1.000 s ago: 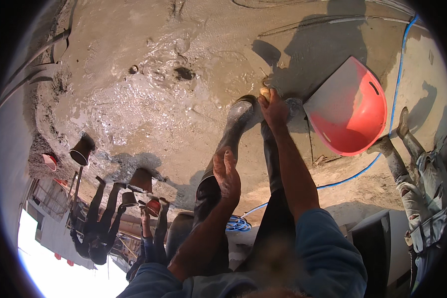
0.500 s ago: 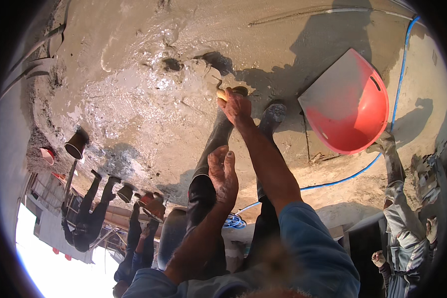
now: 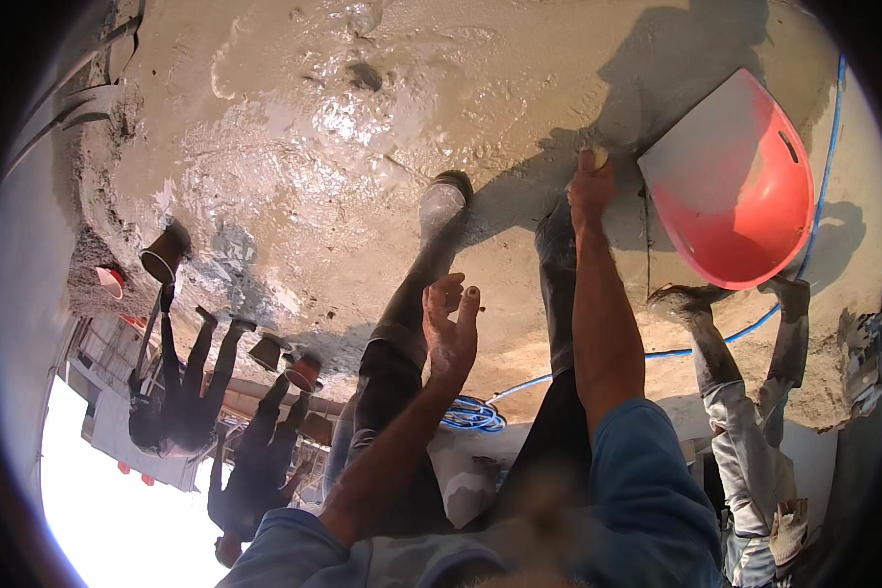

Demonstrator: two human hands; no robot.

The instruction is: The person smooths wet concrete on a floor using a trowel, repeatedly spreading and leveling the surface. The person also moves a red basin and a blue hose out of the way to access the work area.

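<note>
My right hand (image 3: 590, 191) is closed round the pale handle of a trowel (image 3: 601, 155), just left of a large red basin (image 3: 745, 216). The trowel's blade is hard to make out in the shadow on the wet grey mortar (image 3: 294, 127). Grey mortar coats the basin's straight-edged side. My left hand (image 3: 451, 338) hangs in front of my left knee, fingers apart and a little curled, with nothing in it. My dark boots stand on the mortar.
A blue hose (image 3: 735, 335) runs behind the basin to a coil (image 3: 473, 414) near my legs. One person (image 3: 745, 441) stands close behind the basin. Two more people are at the left, near dark buckets (image 3: 164, 253) and a small red container (image 3: 111, 282).
My right hand has moved right with the trowel, from the middle of the mortar to beside the basin. My left hand's fingers have curled more. The person at the right has come closer.
</note>
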